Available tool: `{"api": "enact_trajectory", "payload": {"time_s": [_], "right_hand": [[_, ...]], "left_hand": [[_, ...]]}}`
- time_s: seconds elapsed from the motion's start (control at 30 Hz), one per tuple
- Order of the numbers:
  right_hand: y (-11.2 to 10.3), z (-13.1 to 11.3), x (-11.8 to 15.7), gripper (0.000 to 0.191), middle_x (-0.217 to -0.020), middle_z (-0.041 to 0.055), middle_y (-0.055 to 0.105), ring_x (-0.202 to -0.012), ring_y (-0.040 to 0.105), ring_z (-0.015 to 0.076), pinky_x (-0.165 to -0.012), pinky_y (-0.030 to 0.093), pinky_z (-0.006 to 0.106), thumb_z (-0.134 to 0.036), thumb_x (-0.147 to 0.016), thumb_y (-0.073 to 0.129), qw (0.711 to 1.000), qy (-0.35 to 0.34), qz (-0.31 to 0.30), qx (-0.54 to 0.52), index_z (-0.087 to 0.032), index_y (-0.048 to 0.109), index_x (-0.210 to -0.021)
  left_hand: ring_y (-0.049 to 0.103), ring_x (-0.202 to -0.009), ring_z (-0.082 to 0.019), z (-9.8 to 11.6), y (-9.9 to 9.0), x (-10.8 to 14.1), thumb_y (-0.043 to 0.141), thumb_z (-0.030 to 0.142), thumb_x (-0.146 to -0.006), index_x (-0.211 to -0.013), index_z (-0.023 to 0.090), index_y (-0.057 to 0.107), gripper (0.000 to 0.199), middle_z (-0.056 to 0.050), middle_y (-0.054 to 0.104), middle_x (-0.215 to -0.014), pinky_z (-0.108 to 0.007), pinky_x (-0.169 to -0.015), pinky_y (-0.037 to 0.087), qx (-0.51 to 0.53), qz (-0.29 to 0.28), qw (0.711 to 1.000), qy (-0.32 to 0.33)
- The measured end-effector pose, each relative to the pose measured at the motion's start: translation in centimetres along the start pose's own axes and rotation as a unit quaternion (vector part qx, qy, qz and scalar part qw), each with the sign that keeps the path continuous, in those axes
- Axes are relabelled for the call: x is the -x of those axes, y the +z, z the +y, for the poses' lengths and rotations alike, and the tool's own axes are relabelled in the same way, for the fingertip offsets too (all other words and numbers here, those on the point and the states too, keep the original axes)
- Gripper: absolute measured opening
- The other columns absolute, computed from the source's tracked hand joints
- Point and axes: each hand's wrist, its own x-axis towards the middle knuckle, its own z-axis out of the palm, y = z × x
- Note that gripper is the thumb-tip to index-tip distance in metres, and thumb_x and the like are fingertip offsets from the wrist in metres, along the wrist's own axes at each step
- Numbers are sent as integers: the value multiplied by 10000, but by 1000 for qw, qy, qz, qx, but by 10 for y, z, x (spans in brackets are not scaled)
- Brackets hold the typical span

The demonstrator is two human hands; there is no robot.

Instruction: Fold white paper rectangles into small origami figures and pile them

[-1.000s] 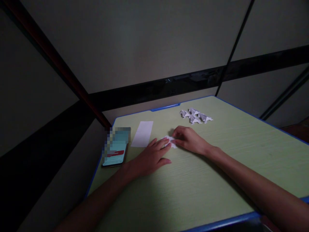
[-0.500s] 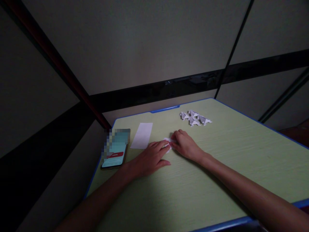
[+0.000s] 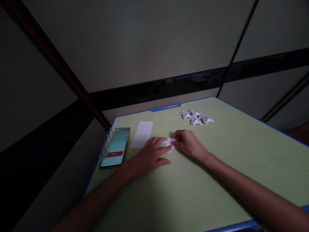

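A small white folded paper piece (image 3: 169,143) lies on the table between my two hands. My left hand (image 3: 152,154) rests flat from the left, its fingers apart and fingertips touching the near and left edges of the paper. The thumb lies stretched out on the tabletop. My right hand (image 3: 187,141) pinches the paper's right side between thumb and curled fingers, which hide that end. Behind the right hand stand several folded paper figures (image 3: 195,119), white with grey shading, grouped close together.
A flat white paper strip (image 3: 142,134) lies beyond my left hand. To its left is a phone (image 3: 116,151) with a lit screen, partly pixelated. The pale green table (image 3: 231,138) has a blue rim, and a panelled wall (image 3: 154,42) rises behind it.
My left fingers have lifted slightly and drawn back left, so more of the folded paper shows. The right hand now pinches the paper's right end. The view has shifted slightly.
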Motion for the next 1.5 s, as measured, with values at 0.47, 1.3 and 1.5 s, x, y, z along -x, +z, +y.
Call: {"api": "enact_trajectory", "payload": {"time_s": [0.47,1.3,1.5], "right_hand": [[4,5,2,99,-555,19,576,-475,463,99,-481,334,204,-133,-654,524,999,-40,5,2,-131,623,-651],[-10,2,4,200,-690,60,550,-601,511,121,-572,343,230,-120,-776,445,943,-251,-88,202,-120,633,-709],[-14,1,3,211,-727,68,570,-647,530,139,-592,369,248,-115,-797,418,913,-285,-113,269,-113,625,-754]], "left_hand": [[254,-1187,-221,2,-1,3,382,447,-778,-1221,235,364,491,-100,354,-1252,-440,-971,191,-77,-11,997,-5],[305,-1173,-191,-2,2,3,349,436,-799,-1209,135,325,509,-111,402,-1250,-382,-1003,164,-113,12,993,-13],[316,-1160,-203,0,3,2,362,425,-798,-1170,106,376,490,-122,400,-1252,-383,-1001,173,-116,6,993,-13]]}}
